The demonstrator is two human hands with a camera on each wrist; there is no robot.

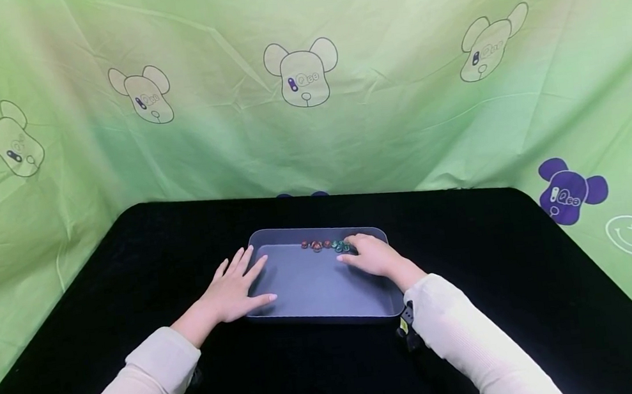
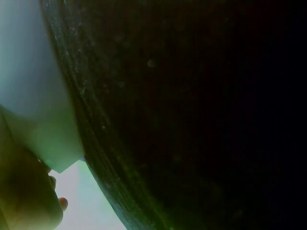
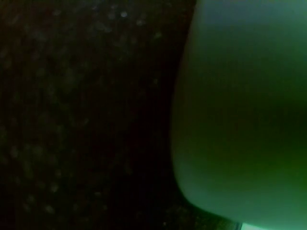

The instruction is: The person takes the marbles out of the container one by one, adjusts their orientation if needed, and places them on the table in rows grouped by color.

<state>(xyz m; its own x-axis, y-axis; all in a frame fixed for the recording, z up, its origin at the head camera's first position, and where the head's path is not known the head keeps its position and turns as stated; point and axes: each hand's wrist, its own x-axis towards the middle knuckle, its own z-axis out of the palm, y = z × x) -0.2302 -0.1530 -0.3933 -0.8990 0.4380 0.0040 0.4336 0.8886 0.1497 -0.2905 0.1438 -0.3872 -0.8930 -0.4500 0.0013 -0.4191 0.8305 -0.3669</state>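
A shallow dark grey tray (image 1: 308, 287) lies between my hands in the head view. Along its far side, small shiny balls that look like marbles sit in a row, the red ones (image 1: 317, 246) to the left and the green ones (image 1: 339, 246) to the right. My right hand (image 1: 377, 256) reaches over the tray's right part, fingertips right at the green marbles and thumb apart on the near side. With fingers spread, my left hand (image 1: 234, 295) lies over the tray's left rim. At the lower left of the left wrist view, part of the left hand (image 2: 31, 191) shows dimly.
A black cloth (image 1: 193, 235) covers the table under the tray. Green printed curtains (image 1: 311, 146) hang behind and at both sides. A small dark wrist device (image 1: 407, 328) sits by the right cuff. The right wrist view holds only dark cloth and sleeve (image 3: 240, 120).
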